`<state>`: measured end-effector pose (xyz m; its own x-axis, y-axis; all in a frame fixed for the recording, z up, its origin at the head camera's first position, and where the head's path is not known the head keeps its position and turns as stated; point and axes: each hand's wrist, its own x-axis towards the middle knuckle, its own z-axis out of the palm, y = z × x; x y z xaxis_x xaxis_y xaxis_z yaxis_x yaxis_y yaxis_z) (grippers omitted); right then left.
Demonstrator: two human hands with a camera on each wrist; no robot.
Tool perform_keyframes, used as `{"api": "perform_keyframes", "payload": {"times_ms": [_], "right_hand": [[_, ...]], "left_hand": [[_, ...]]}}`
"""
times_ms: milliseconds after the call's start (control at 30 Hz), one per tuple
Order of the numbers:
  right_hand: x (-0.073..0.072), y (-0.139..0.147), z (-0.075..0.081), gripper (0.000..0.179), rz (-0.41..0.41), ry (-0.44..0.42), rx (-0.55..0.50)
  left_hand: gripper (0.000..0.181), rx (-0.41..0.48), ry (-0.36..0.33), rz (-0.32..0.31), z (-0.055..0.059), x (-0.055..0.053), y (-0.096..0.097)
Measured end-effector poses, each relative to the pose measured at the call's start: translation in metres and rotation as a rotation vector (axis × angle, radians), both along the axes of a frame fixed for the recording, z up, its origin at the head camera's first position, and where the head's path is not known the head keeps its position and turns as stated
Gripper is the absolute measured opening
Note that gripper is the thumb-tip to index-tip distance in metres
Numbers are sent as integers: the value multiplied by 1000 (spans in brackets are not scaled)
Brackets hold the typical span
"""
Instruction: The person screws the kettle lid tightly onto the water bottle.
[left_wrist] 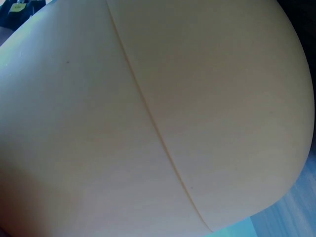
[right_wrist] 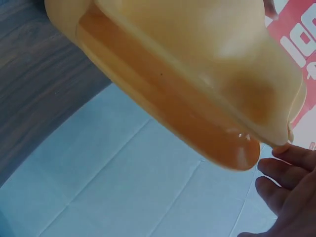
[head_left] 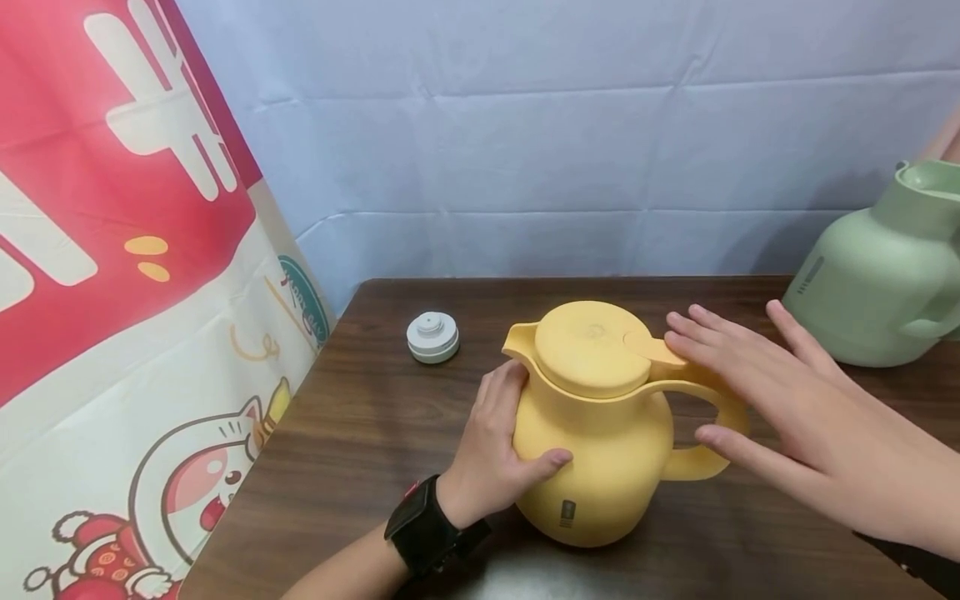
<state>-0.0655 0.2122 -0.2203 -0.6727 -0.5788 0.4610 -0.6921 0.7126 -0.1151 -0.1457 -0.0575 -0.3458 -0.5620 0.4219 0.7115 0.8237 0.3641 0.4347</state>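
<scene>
A yellow thermos jug (head_left: 607, 467) stands upright on the wooden table, its spout toward the left. Its round lid (head_left: 581, 350) sits on top, with a lever (head_left: 651, 348) pointing to the handle (head_left: 697, 463). My left hand (head_left: 487, 454) holds the jug's left side, thumb across the front and fingers around the far side. My right hand (head_left: 795, 408) is spread over the handle, fingers straight. In the right wrist view, a fingertip of the right hand (right_wrist: 291, 190) is at the lever's end; whether it presses cannot be told. The jug's body (left_wrist: 168, 113) fills the left wrist view.
A white stopper (head_left: 432, 337) lies on the table (head_left: 337, 450), left of the jug. Farther right stands a green jug (head_left: 885, 279), with part of another person's arm (head_left: 947, 142) behind it. A pale blue cloth (head_left: 525, 167) hangs behind, a printed cloth (head_left: 187, 333) at left.
</scene>
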Motion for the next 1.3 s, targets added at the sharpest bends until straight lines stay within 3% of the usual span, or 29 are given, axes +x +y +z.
{"api": "perform_keyframes", "payload": {"times_ms": [200, 567, 1033, 1300], "right_hand": [[5, -5, -4, 56, 101, 56, -75], [4, -22, -11, 54, 263, 176, -157], [3, -39, -5, 53, 327, 259, -32], [-2, -48, 4, 53, 341, 220, -1]], "left_hand": [[82, 1, 17, 1, 1, 0, 0], [84, -2, 15, -2, 1, 0, 0], [84, -8, 32, 9, 2, -1, 2], [84, -10, 37, 14, 2, -1, 2]]}}
